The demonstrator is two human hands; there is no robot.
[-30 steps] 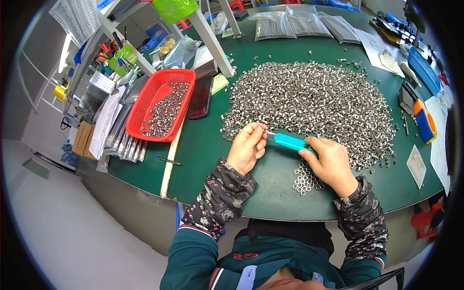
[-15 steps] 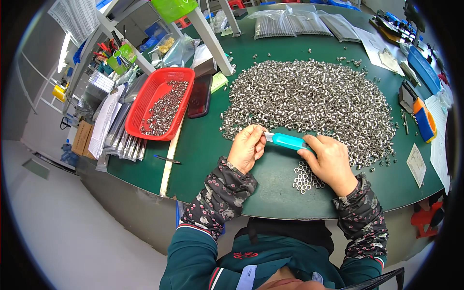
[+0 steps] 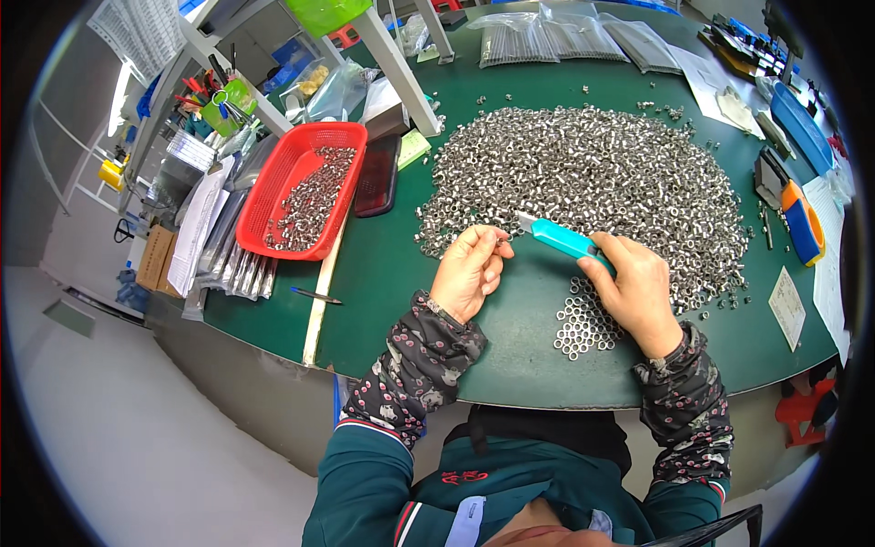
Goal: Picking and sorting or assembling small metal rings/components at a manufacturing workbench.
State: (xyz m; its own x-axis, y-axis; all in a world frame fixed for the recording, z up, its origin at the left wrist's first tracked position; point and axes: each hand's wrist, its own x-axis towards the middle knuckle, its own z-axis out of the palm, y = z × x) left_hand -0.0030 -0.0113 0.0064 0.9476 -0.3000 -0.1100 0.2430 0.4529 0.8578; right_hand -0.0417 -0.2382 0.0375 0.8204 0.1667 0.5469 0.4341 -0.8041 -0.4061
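In my right hand (image 3: 635, 290) is a turquoise utility knife (image 3: 563, 239), its short blade pointing left and away from me. Thumb and fingers of my left hand (image 3: 469, 272) pinch a small metal ring (image 3: 503, 236), mostly covered by the fingertips. A gap separates the blade from that ring. Beyond both hands spreads a large heap of small silvery metal rings (image 3: 583, 173). Below the right hand, near the table's front edge, several rings (image 3: 580, 330) lie flat in a single-layer cluster.
A red plastic basket (image 3: 254, 205) with more metal pieces stands at left, beside a dark tray (image 3: 377, 178). A pen (image 3: 316, 295) lies near a pale strip (image 3: 321, 314) on the green table (image 3: 519, 374). An orange-and-blue tape dispenser (image 3: 802, 226) sits at right.
The knife blade has come away from the ring in my left hand, shifting up and right. My right hand has moved slightly right; the left still pinches.
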